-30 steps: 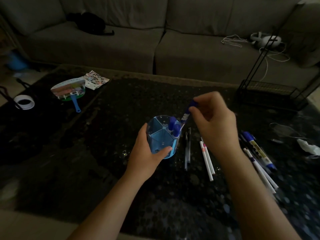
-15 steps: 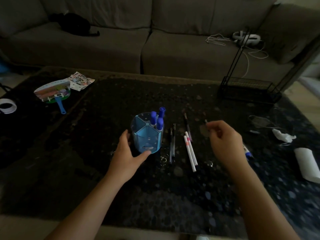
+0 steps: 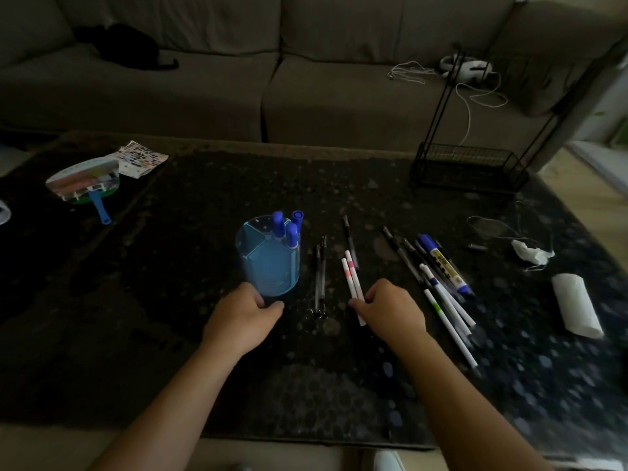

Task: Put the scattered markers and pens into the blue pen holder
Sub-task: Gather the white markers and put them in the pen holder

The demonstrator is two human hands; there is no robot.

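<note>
Three blue-capped markers (image 3: 287, 229) now in translucent blue plastic pen holder (image 3: 270, 263); right hand (image 3: 390, 309) moved down, grip closing on two white pens (image 3: 353, 283); left hand (image 3: 244, 314) curled at holder's base.

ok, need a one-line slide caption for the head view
Left hand steadies the blue pen holder holding three blue-capped markers while the right hand closes on two white pens.

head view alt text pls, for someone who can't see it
Right hand closes on two white pens on a dark table; left hand rests at the base of a blue pen holder holding three blue markers.
</note>
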